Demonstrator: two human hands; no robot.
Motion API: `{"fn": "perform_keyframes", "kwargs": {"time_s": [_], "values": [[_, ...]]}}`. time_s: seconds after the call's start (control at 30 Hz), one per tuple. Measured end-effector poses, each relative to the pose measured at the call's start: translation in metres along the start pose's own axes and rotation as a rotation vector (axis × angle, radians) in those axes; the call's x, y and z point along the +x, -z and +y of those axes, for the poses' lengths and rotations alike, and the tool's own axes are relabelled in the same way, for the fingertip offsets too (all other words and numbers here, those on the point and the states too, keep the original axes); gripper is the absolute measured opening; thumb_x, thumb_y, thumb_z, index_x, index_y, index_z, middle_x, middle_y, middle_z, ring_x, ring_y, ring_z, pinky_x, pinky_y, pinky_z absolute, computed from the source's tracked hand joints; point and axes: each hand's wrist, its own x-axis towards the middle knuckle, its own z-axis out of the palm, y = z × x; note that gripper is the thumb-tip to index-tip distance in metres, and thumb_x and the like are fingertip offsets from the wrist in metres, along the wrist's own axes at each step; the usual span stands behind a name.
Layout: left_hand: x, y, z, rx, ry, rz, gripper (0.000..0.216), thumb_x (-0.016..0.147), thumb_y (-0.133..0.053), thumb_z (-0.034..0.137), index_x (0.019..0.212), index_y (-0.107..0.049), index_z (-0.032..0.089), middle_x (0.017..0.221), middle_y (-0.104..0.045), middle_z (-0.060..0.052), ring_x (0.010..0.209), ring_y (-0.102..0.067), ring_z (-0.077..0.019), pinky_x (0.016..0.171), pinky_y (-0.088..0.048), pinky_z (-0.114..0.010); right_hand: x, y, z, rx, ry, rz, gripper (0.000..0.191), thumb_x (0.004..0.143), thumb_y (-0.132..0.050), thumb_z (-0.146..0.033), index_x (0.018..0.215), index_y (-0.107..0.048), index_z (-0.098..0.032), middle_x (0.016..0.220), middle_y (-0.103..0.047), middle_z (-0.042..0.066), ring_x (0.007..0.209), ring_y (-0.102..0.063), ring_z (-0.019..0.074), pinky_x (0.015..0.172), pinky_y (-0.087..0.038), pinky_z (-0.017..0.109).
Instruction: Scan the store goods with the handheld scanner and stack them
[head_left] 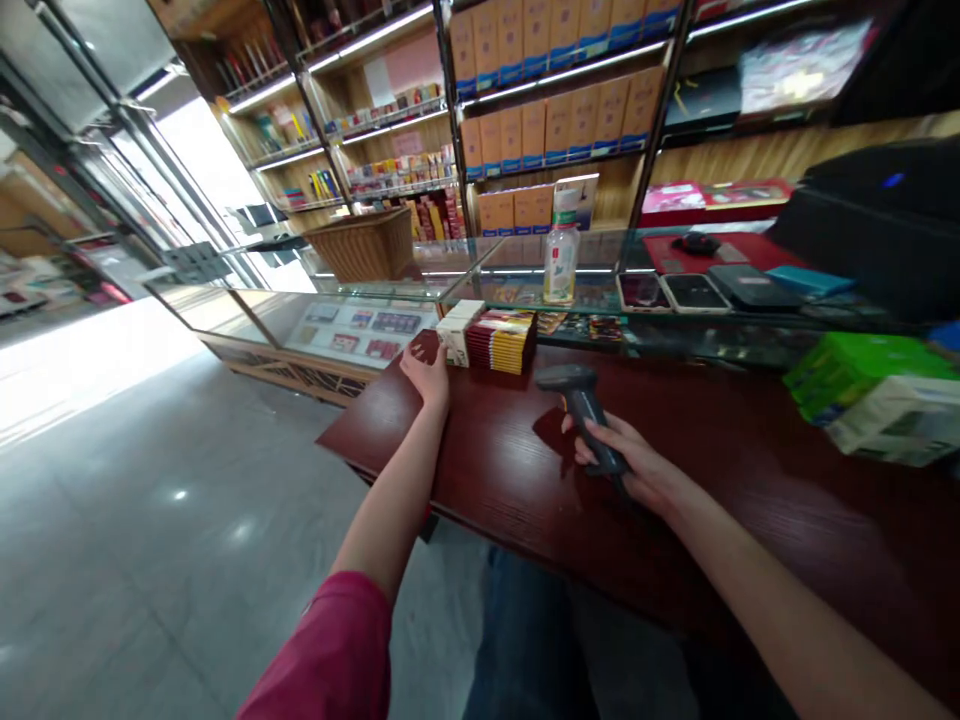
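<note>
My right hand point(619, 450) is wrapped round the handle of a dark grey barcode scanner point(589, 410), its head pointing left above the brown tabletop. My left hand point(426, 375) reaches out at the table's far left, fingers curved and apart. Its thumb side is close to a stack of white boxes point(457, 330); whether it touches them I cannot tell. Right beside the white boxes sits a tight row of dark red and yellow packs point(501, 342).
A clear bottle point(561, 262) and phones point(696, 292) rest on the glass counter behind the table point(495, 470). At the right lie green and white packages point(877, 395). A wicker basket point(364, 245) stands farther back, before stocked shelves point(562, 120).
</note>
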Motion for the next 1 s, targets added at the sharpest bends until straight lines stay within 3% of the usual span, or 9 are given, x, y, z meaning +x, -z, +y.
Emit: {"fn": "perform_keyframes", "kwargs": {"time_s": [0.13, 0.23, 0.4, 0.53, 0.7, 0.87, 1.0], "values": [[0.008, -0.016, -0.02, -0.127, -0.057, -0.231, 0.071, 0.079, -0.084, 0.021, 0.143, -0.052, 0.021, 0.143, -0.061, -0.014, 0.131, -0.061, -0.0225, 0.11, -0.049, -0.035, 0.003, 0.005, 0.004, 0.008, -0.02, -0.054, 0.038, 0.077, -0.087, -0.049, 0.098, -0.07, -0.022, 0.083, -0.064, 0.002, 0.055, -0.044, 0.0098, 0.052, -0.038, 0.027], [0.009, -0.018, -0.029, -0.155, -0.092, -0.342, 0.061, 0.079, -0.082, 0.019, 0.136, -0.059, 0.022, 0.137, -0.066, -0.011, 0.125, -0.065, -0.0238, 0.11, -0.049, -0.038, -0.002, 0.007, 0.005, 0.002, -0.019, -0.06, 0.031, 0.082, -0.084, -0.046, 0.097, -0.069, -0.023, 0.07, -0.058, -0.001, 0.055, -0.043, 0.0114, 0.052, -0.037, 0.028], [0.013, -0.01, -0.032, 0.077, -0.12, -0.242, 0.064, 0.073, -0.088, 0.022, 0.132, -0.064, 0.018, 0.124, -0.065, -0.012, 0.123, -0.06, -0.0254, 0.112, -0.046, -0.038, -0.006, 0.006, 0.007, -0.02, -0.02, -0.05, 0.033, 0.082, -0.083, -0.047, 0.098, -0.068, -0.022, 0.063, -0.055, -0.002, 0.055, -0.044, 0.0122, 0.053, -0.037, 0.028], [0.018, -0.009, -0.032, 0.171, -0.095, -0.238, 0.062, 0.071, -0.092, 0.026, 0.127, -0.067, 0.019, 0.117, -0.062, -0.01, 0.124, -0.056, -0.0252, 0.115, -0.042, -0.038, -0.005, 0.005, 0.005, -0.031, -0.022, -0.063, 0.037, 0.081, -0.084, -0.048, 0.098, -0.068, -0.019, 0.06, -0.054, -0.002, 0.056, -0.046, 0.0115, 0.052, -0.037, 0.026], [0.019, -0.006, -0.033, 0.008, -0.069, -0.235, 0.043, 0.078, -0.086, 0.024, 0.115, -0.066, 0.017, 0.122, -0.065, -0.011, 0.122, -0.06, -0.0245, 0.111, -0.047, -0.04, -0.007, 0.004, 0.003, -0.012, -0.018, -0.058, 0.038, 0.08, -0.086, -0.048, 0.096, -0.069, -0.018, 0.062, -0.057, -0.002, 0.056, -0.048, 0.0107, 0.052, -0.036, 0.025], [0.019, -0.001, -0.034, -0.109, -0.044, -0.288, 0.048, 0.077, -0.085, 0.02, 0.12, -0.065, 0.016, 0.112, -0.071, -0.01, 0.11, -0.068, -0.0228, 0.103, -0.053, -0.038, -0.006, 0.004, 0.007, 0.023, 0.006, -0.036, 0.039, 0.077, -0.088, -0.046, 0.097, -0.069, -0.019, 0.065, -0.059, -0.002, 0.056, -0.05, 0.0097, 0.052, -0.04, 0.024], [0.021, 0.002, -0.034, -0.048, -0.075, -0.301, 0.034, 0.07, -0.089, 0.026, 0.099, -0.073, 0.017, 0.101, -0.074, -0.008, 0.11, -0.069, -0.0269, 0.102, -0.054, -0.041, -0.005, 0.004, 0.008, 0.064, 0.012, -0.015, 0.043, 0.073, -0.091, -0.043, 0.101, -0.069, -0.02, 0.081, -0.067, 0.0, 0.055, -0.052, 0.0082, 0.051, -0.042, 0.024]]}}
